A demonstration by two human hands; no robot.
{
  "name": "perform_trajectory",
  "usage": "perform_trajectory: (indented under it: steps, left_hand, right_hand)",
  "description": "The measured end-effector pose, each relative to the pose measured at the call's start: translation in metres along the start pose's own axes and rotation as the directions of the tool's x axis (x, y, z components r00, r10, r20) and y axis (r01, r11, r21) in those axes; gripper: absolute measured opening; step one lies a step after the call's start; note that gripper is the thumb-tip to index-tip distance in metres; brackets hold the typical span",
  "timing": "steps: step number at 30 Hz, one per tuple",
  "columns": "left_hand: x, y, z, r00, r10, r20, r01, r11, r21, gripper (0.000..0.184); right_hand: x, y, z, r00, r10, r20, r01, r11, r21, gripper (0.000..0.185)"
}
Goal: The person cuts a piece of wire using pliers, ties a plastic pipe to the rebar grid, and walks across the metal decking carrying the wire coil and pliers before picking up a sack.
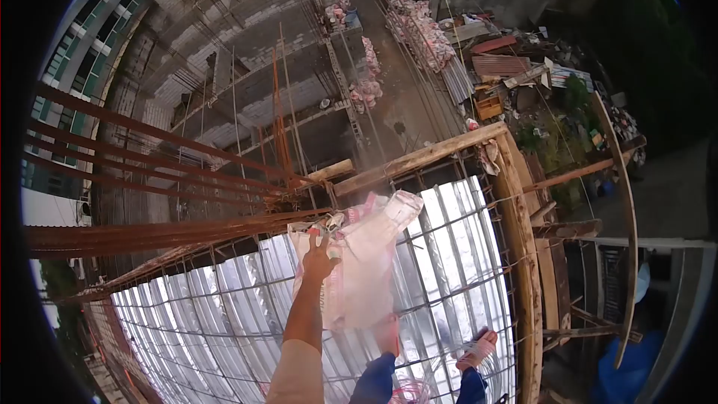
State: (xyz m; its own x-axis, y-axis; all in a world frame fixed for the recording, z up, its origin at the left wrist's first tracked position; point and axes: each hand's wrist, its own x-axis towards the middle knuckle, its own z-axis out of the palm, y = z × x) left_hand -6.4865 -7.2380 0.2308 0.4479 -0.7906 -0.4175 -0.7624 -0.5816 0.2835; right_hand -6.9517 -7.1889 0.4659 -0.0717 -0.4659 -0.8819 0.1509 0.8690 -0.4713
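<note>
A pale, pink-printed woven sack [360, 277] hangs spread over the ribbed metal decking in front of me, with a thin haze of dust around it. My left hand [319, 260] reaches up from below and grips the sack near its upper left edge, the fingers partly hidden by its folds. The sack's upper right end sticks out toward the wooden edge board. I do not see my right hand. Below the sack are my left foot [393, 333] and my sandalled right foot [479, 350].
Thin rebar crosses the shiny decking [224, 314]. Long rusty bars [149, 236] project from the left. Timber boards [520, 269] border the deck's right side, with a drop beyond. Far below lie block walls [262, 90], piled sacks [419, 30] and scrap. Pink strands [410, 390] lie near my feet.
</note>
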Motion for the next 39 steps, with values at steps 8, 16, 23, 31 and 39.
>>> perform_trajectory:
  steps: [8,16,23,31,39]
  left_hand:
    - [0.048,-0.027,0.072,0.948,0.061,0.313,-0.077,0.996,0.040,0.075]
    - [-0.051,-0.005,0.025,0.990,0.028,0.140,-0.039,0.997,0.073,0.033]
    - [-0.146,-0.027,-0.045,0.998,0.036,0.048,-0.036,0.999,-0.013,0.033]
    - [-0.272,0.013,-0.100,0.980,0.189,0.055,-0.183,0.978,-0.105,0.021]
    - [-0.355,0.009,-0.157,0.985,-0.062,-0.163,0.014,0.959,-0.282,0.016]
  right_hand:
    - [-0.021,0.048,-0.024,0.993,0.057,-0.100,-0.063,0.996,-0.063,0.027]
    - [-0.107,0.057,-0.130,0.961,0.243,-0.130,-0.276,0.840,-0.467,0.042]
    - [-0.150,-0.014,-0.030,0.997,0.015,-0.072,-0.044,0.900,-0.433,0.021]
    - [-0.188,-0.048,-0.001,0.999,-0.054,-0.003,0.048,0.909,-0.415,0.018]
    - [-0.214,-0.086,0.020,0.975,-0.072,0.212,0.194,0.748,-0.635,0.015]
